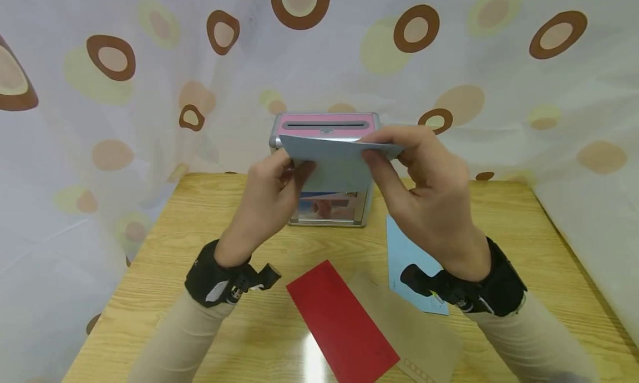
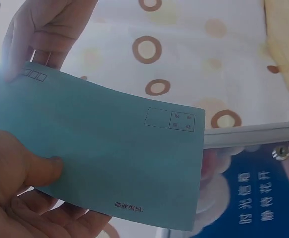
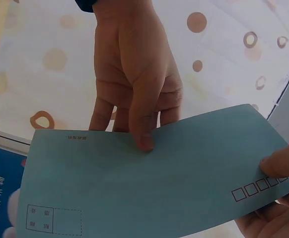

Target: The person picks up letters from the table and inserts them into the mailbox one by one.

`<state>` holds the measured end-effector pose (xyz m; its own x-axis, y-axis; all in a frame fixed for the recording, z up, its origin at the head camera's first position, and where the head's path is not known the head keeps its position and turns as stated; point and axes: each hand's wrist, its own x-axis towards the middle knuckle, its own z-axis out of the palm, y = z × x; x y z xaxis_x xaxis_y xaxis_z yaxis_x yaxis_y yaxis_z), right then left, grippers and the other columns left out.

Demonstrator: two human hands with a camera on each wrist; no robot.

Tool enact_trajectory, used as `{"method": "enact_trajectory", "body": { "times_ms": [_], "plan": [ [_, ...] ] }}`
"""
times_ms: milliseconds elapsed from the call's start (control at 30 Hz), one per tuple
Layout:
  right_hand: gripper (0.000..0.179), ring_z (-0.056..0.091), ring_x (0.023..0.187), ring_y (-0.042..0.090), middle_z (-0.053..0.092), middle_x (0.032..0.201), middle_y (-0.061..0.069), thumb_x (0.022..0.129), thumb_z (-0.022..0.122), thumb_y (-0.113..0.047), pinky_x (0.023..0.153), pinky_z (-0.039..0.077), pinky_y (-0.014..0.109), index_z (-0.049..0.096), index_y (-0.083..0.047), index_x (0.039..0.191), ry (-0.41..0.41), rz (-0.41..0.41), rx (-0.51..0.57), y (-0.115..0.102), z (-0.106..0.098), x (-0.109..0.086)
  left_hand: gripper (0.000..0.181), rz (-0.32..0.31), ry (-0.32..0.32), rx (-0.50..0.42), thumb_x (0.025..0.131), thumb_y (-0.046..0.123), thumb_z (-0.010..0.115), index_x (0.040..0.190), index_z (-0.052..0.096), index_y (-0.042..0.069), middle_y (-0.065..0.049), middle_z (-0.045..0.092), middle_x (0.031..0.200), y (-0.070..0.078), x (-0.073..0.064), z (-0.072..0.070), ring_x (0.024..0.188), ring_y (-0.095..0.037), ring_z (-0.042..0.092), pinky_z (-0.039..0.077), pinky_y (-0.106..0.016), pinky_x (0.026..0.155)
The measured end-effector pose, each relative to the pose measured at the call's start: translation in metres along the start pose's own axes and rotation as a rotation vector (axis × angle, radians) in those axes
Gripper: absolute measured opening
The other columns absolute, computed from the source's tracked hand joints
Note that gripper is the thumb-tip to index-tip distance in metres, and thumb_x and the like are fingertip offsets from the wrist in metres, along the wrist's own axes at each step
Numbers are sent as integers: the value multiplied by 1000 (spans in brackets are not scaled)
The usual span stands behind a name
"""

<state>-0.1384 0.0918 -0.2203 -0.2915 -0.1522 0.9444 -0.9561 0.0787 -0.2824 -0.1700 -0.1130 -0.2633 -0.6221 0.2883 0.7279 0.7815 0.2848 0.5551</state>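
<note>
A light blue envelope point(image 1: 334, 164) is held up by both hands in front of a pink-topped letter box point(image 1: 326, 132). My left hand point(image 1: 269, 200) pinches one long edge of it, thumb point(image 2: 45, 171) on the printed face and fingers behind. Near the other end, my right hand point(image 1: 431, 189) pinches the envelope between thumb and fingers. Printed on that face are a row of postcode squares and a stamp frame, seen in both wrist views. In the head view the envelope hides much of the box's front, while the slot point(image 1: 326, 124) in its top shows above.
On the wooden table point(image 1: 219, 311) lie a red envelope point(image 1: 344, 322), a brown envelope point(image 1: 409, 327) partly under it, and another light blue envelope point(image 1: 411, 266) below my right hand. A white patterned cloth point(image 1: 339, 72) hangs behind and at both sides.
</note>
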Motion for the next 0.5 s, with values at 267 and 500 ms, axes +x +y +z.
{"method": "enact_trajectory", "body": {
  "times_ms": [267, 500],
  "plan": [
    [18, 65, 78, 23, 66, 96, 20, 85, 63, 9, 69, 50, 23, 59, 12, 102, 14, -59, -49, -3, -1, 19, 26, 89, 33, 83, 96, -4, 53, 121, 61, -1, -17, 66, 121, 11, 18, -11, 110, -20, 62, 57, -37, 85],
    [18, 66, 82, 25, 66, 96, 19, 84, 62, 14, 75, 53, 25, 59, 12, 101, 14, -77, -43, -3, -2, 28, 23, 157, 72, 165, 98, -1, 53, 119, 63, 2, -15, 68, 117, 11, 26, -13, 108, -18, 63, 57, -36, 86]
  ]
}}
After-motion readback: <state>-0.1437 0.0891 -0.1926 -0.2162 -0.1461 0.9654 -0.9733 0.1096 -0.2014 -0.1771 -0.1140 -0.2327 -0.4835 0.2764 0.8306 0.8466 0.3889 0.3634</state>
